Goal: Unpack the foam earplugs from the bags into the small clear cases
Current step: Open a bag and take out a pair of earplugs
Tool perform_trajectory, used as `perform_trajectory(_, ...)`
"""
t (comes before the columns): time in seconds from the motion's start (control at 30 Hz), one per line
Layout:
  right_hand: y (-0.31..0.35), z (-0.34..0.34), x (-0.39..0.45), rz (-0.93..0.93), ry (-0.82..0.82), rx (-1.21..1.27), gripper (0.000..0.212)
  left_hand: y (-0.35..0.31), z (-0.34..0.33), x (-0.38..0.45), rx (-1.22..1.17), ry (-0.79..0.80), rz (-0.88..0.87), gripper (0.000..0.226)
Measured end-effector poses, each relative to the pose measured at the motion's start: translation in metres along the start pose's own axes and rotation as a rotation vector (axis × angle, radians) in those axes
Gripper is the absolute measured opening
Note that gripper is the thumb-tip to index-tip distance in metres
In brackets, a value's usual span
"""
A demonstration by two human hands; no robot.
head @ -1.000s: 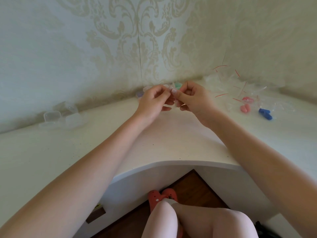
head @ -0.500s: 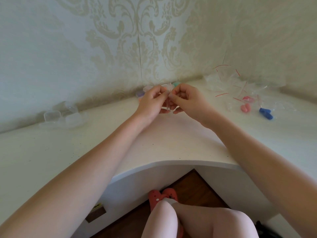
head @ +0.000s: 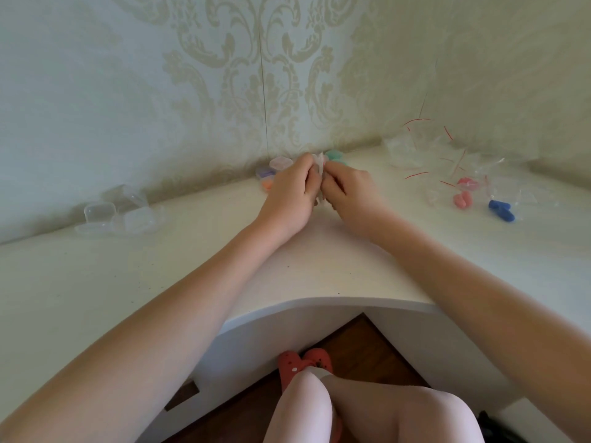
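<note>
My left hand [head: 292, 195] and my right hand [head: 347, 190] meet over the back corner of the white desk [head: 319, 266]. Both pinch one small clear thing [head: 319, 167] between their fingertips; it looks like a clear case or bag, and I cannot tell which. Behind the hands stand small cases holding coloured earplugs: a pale one [head: 280, 162], a purple and orange one [head: 265, 177], a green one [head: 334, 155]. Empty clear cases [head: 118, 212] lie at the left. Pink earplugs [head: 462, 199] and blue earplugs [head: 501, 211] in clear bags lie at the right.
A heap of clear zip bags with red strips [head: 425, 148] sits against the right wall. Patterned walls close off the corner behind the desk. The desk's curved front edge [head: 319, 303] lies near my knees [head: 367, 410], with red shoes [head: 303, 366] on the wooden floor.
Both hands have drawn closer together and moved slightly toward the corner, still working the small clear thing between the fingertips. Nothing else on the desk has moved.
</note>
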State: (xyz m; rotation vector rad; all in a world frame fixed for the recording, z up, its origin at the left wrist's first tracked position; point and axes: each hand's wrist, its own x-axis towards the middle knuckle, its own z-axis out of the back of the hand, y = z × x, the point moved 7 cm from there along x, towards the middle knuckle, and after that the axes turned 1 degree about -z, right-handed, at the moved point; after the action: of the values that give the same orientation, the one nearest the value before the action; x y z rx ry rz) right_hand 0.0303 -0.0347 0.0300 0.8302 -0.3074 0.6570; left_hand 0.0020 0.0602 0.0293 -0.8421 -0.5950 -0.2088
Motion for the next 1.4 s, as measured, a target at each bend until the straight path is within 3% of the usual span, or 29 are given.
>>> perform_trajectory(0.2,-0.012,0.009,0.002,-0.125,-0.122,-0.087,0.040,0.004,0.010,0.000,0.248,-0.098,0.014,0.011)
perform_trajectory(0.37,-0.012,0.022,-0.001,-0.090,-0.210,-0.090,0.018,-0.002,0.009,-0.001,0.260,-0.103,0.004,0.018)
perform_trajectory(0.5,0.010,0.019,-0.006,0.061,-0.155,-0.145,0.011,-0.004,0.010,-0.002,0.287,-0.113,0.009,0.020)
perform_trajectory(0.63,0.015,0.013,-0.006,0.150,-0.131,-0.364,0.028,-0.006,0.009,-0.003,0.321,-0.106,0.009,0.025)
perform_trajectory(0.73,0.012,0.017,-0.007,0.069,-0.144,-0.391,0.031,-0.016,0.008,-0.004,0.334,-0.142,-0.109,0.019)
perform_trajectory(0.83,0.004,0.009,-0.003,-0.076,-0.003,-0.492,0.027,-0.029,0.001,-0.008,0.368,-0.132,-0.257,0.024)
perform_trajectory(0.9,-0.004,0.002,0.000,-0.108,0.043,-0.487,0.033,-0.028,-0.001,-0.008,0.366,-0.116,-0.266,0.029)
perform_trajectory(1.0,-0.011,0.004,0.004,-0.103,-0.022,-0.172,0.057,-0.013,0.003,-0.003,0.197,-0.121,-0.121,0.020)
perform_trajectory(1.1,-0.008,0.007,0.005,-0.088,-0.040,0.167,0.067,0.008,0.015,0.003,-0.028,-0.246,0.087,0.008)
perform_trajectory(1.23,-0.009,0.000,0.002,-0.126,0.021,0.277,0.065,0.038,0.013,0.004,-0.325,-0.249,0.420,0.008)
perform_trajectory(1.3,-0.012,-0.003,0.003,-0.161,0.031,0.296,0.067,0.040,0.008,0.003,-0.511,-0.215,0.486,0.008)
perform_trajectory(1.4,-0.016,-0.002,0.003,-0.224,0.004,0.337,0.058,0.043,0.011,0.003,-0.590,-0.247,0.499,0.005)
